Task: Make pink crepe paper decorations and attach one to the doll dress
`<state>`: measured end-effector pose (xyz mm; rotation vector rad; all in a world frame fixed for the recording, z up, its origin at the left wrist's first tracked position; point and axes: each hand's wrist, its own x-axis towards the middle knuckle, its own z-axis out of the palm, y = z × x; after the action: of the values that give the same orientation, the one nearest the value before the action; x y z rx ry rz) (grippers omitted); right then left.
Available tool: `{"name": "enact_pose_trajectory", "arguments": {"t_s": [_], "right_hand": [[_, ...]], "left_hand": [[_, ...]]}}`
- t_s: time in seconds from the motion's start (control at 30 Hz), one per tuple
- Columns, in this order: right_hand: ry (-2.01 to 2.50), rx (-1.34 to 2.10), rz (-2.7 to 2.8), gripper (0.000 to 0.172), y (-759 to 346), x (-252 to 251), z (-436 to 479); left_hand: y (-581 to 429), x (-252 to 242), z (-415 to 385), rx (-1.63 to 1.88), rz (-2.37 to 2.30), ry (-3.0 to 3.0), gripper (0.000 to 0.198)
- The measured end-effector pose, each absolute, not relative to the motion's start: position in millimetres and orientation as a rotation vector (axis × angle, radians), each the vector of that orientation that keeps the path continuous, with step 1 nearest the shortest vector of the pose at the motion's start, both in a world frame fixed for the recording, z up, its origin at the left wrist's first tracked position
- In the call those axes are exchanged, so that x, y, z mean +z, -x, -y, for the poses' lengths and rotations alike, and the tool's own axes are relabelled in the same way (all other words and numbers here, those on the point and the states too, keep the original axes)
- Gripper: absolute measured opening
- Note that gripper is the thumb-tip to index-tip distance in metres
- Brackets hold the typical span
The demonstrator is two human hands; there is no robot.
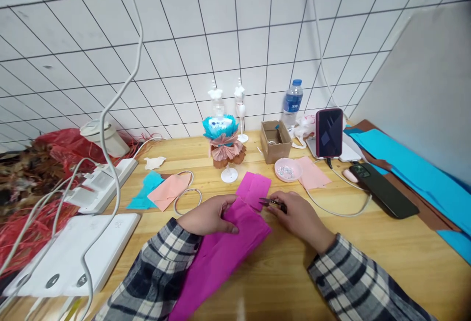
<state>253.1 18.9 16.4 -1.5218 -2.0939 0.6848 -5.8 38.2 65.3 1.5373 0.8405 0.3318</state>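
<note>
My left hand (215,215) is closed on the near piece of magenta crepe paper (221,267), thumb on top near its far edge. The long folded sheet runs down toward me under my left sleeve. My right hand (298,215) grips small dark snips (273,203), their pointed blades facing left beside the paper. A smaller magenta paper square (253,188) lies just beyond the sheet, under the blade tips. Whether the blades touch either piece I cannot tell.
Behind stands a doll form in a ruffled blue, pink and brown paper dress (222,139), beside a bare white form (240,110). To the right are a cardboard box (275,142), a pink bead dish (288,170) and phones (382,191). A white cable (110,100) hangs at left.
</note>
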Motion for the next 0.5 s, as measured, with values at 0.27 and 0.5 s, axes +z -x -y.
{"name": "enact_pose_trajectory", "arguments": {"t_s": [0.27, 0.5], "right_hand": [[1.181, 1.069, 1.615, 0.046, -229.4, 23.5, 11.4], [1.038, 1.656, 1.321, 0.059, -209.7, 10.8, 66.4]], "left_hand": [[-13.7, 64.4, -47.1, 1.11, -0.974, -0.998, 0.048], [-43.1, 50.7, -42.1, 1.442, -1.168, -0.957, 0.047]]}}
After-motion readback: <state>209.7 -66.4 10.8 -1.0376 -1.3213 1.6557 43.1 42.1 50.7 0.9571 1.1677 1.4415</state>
